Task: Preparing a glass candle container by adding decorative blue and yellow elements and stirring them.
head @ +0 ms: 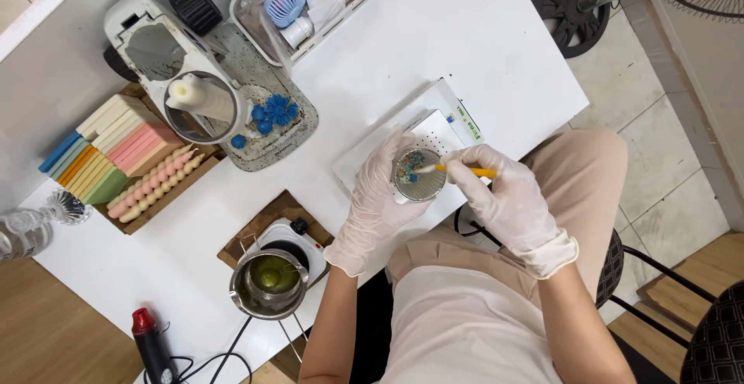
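From the head view, your hands worked near the table's (465, 35) front edge, close to your lap; bare white tabletop lay open beyond your fingertips, while the space left of your left wrist was crowded.

Your left hand (377, 198), gloved in white, had its fingers curled round a small glass cup (418, 176), gripping it from the side over a flat white scale (434, 124). Your right hand (508, 198), also gloved, was pinched shut on a thin yellow stick (465, 170), whose tip reached over the cup's rim. Inside the cup sat small blue and coloured pieces against a pale grey fill.

Below your left wrist, a steel melting pot (269, 282) stood on a small white hot plate (294, 238), holding greenish-yellow liquid. Further left of your left fingers, a wooden box (167, 198) held twisted candles (155, 184) and pastel wax bars (108, 148). A speckled tray (298, 124) above your left fingers carried blue flower shapes (279, 110). A clear basket (302, 4) of odds and ends sat far beyond.
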